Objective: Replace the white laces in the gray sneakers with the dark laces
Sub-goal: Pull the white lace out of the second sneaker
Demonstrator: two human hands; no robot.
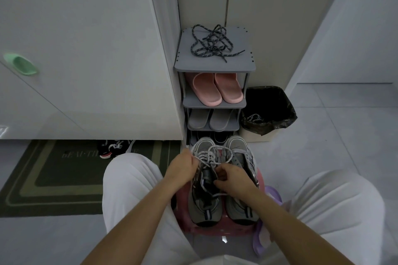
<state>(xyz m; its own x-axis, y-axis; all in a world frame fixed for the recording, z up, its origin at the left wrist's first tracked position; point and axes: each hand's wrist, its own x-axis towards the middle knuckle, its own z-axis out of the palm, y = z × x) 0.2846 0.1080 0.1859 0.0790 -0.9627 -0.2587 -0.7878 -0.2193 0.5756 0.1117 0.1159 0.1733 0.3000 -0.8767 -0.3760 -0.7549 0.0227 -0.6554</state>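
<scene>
Two gray sneakers stand side by side on a pink stool (217,231) between my knees, the left sneaker (203,204) and the right sneaker (241,204). A white lace (212,155) lies loosened in loops over the left sneaker's upper part. My left hand (183,166) pinches a strand of that lace at the sneaker's left side. My right hand (233,179) has curled fingers on the lace over the tongue. The dark laces (212,44) lie in a tangle on top of the gray shoe rack (234,64), far from both hands.
The rack holds pink slippers (217,90) and gray slippers (212,121) on lower shelves. A bin with a black bag (268,109), a white lace inside, stands right of the rack. A white cabinet is at left, above a green doormat (53,180) and a dark shoe (112,148).
</scene>
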